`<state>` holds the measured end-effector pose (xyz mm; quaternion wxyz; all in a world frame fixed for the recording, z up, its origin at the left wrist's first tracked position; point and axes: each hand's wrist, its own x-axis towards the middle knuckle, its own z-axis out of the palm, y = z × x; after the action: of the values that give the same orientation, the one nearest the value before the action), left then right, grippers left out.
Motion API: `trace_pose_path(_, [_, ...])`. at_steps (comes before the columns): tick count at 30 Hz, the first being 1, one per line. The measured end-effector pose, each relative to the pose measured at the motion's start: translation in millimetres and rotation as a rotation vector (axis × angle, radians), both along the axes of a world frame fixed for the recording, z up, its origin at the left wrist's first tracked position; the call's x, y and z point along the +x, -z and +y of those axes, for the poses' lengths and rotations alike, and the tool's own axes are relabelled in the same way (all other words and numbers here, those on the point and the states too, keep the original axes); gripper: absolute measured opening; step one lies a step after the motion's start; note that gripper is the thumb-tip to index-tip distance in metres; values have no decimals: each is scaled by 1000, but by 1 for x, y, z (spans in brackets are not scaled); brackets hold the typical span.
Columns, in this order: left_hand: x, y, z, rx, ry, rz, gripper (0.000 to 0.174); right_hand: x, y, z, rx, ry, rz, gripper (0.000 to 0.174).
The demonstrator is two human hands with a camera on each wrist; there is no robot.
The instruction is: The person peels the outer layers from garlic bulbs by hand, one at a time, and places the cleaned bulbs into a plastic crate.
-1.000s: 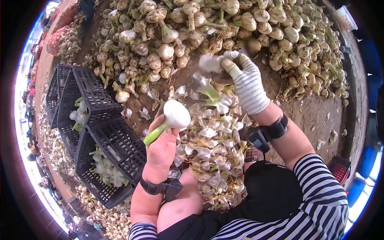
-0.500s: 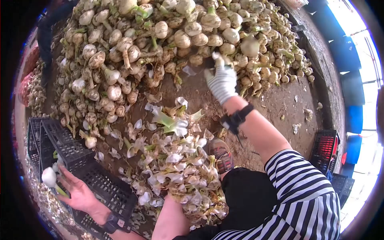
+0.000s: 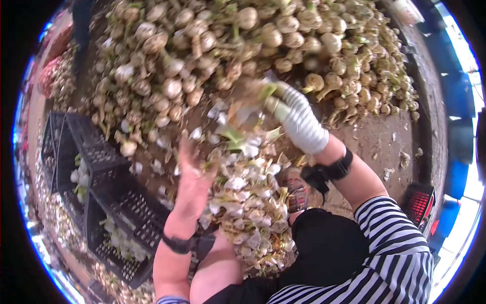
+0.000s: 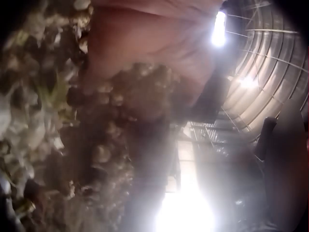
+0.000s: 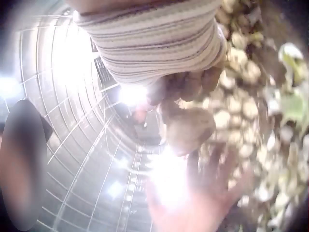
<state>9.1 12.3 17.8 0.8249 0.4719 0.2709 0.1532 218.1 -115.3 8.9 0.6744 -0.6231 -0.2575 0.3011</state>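
My right hand [image 3: 304,121], in a striped white glove, grips an unpeeled garlic bulb [image 5: 190,130] by its green stem [image 3: 267,91]. Motion blurs the bulb in the head view. To its left, my bare left hand [image 3: 193,177] is raised with fingers extended and holds nothing. In the right wrist view those spread fingers [image 5: 217,166] come up just below the bulb. Beneath both hands lies a heap of peeled garlic skins and leaves [image 3: 248,202].
A large pile of unpeeled garlic [image 3: 202,45] spreads ahead. Black plastic crates [image 3: 121,202] stand at the left, with peeled white bulbs [image 3: 121,240] inside. A wooden beam [image 3: 430,101] runs along the right, near a red-and-black crate [image 3: 419,205]. My shoe [image 3: 296,190] is beside the skins.
My left hand carried a peeled bulb to the crates, let it go and came back without it. My right hand reached to the pile and returned with an unpeeled garlic bulb.
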Motion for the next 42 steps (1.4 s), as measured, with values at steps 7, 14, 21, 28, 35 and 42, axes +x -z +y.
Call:
trace_pose_path(7, [-10,5,-12,13,-60,-43,67,-28,4,27,-312,-20,-980,48])
trace_pose_path(14, [-18,9,-19,258,67,180,64,-86,5,40,-134,-289,-1098,51])
trace_pose_path(21, [-24,-1,-5,245,32,199,58,-53,-10,31,-58,-250,-1027,68])
trace_pose_path(28, [-23,4,-13,438,71,235,57,-87,1,34,-185,-402,-975,61])
trace_pose_path(35, [-28,10,-14,438,71,218,55,-76,23,36,-244,-281,-1025,61])
trace_pose_path(42, [-22,-2,-11,150,26,137,55,-63,-7,33,91,-490,-1089,65])
